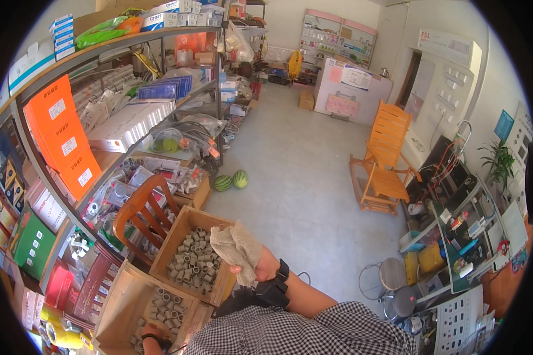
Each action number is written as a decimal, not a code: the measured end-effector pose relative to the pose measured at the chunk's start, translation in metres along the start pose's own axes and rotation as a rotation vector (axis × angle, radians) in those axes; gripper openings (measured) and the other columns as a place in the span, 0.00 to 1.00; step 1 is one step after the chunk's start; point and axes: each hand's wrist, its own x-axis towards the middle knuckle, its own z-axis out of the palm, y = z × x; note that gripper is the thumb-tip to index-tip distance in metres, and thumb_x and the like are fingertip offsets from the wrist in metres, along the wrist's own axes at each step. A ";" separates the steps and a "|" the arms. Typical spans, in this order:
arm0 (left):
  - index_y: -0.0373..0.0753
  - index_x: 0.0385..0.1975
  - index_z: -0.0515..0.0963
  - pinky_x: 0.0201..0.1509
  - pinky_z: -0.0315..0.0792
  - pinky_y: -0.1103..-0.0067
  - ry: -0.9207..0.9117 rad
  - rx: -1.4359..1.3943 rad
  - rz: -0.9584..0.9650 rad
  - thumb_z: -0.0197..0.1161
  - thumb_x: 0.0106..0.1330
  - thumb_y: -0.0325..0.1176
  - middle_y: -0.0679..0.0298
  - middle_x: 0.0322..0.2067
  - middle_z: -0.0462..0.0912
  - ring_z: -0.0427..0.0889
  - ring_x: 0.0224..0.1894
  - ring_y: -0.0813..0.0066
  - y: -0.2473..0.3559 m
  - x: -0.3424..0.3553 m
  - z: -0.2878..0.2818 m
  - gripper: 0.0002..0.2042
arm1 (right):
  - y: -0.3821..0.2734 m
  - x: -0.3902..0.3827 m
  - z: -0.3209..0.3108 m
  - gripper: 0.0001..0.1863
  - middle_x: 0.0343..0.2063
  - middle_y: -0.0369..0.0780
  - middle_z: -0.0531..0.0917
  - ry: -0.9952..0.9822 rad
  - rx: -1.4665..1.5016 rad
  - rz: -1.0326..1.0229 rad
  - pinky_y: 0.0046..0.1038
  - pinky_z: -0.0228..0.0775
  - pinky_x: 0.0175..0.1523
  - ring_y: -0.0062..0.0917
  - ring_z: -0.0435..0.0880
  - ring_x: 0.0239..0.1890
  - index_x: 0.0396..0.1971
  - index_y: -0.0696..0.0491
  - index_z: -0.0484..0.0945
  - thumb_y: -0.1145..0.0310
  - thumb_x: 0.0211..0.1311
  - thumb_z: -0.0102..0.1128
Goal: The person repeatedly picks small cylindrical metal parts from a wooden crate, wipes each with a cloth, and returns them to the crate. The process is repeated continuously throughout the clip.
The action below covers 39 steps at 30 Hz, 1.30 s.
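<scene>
My right hand [267,267] is closed around a crumpled beige cloth [238,247], held up over the right side of a wooden box [186,216]. Grey plastic pipe fittings [195,255] lie loose in that box. At the lower edge, my left hand [155,330] reaches down into a second, nearer wooden box [117,296], beside more grey pipe fittings [169,306]. A dark band circles the left wrist. The left fingers are too small and hidden to make out. A black strapped device [272,290] sits on my right wrist.
A wooden chair [139,207] stands behind the boxes, against a metal shelf [177,32] packed with cartons. Two watermelons [232,180] lie on the floor [302,160]. To the right are a wooden rocking chair [385,163], stools [392,274] and a cluttered workbench [471,236].
</scene>
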 end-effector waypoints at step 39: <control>0.39 0.47 0.78 0.39 0.78 0.73 0.682 -0.540 1.389 0.74 0.47 0.25 0.59 0.37 0.84 0.83 0.34 0.66 0.339 -0.351 -0.170 0.24 | 0.023 -0.016 -0.012 0.26 0.59 0.36 0.76 -0.184 -0.592 -0.148 0.26 0.70 0.63 0.22 0.76 0.59 0.67 0.54 0.66 0.65 0.72 0.57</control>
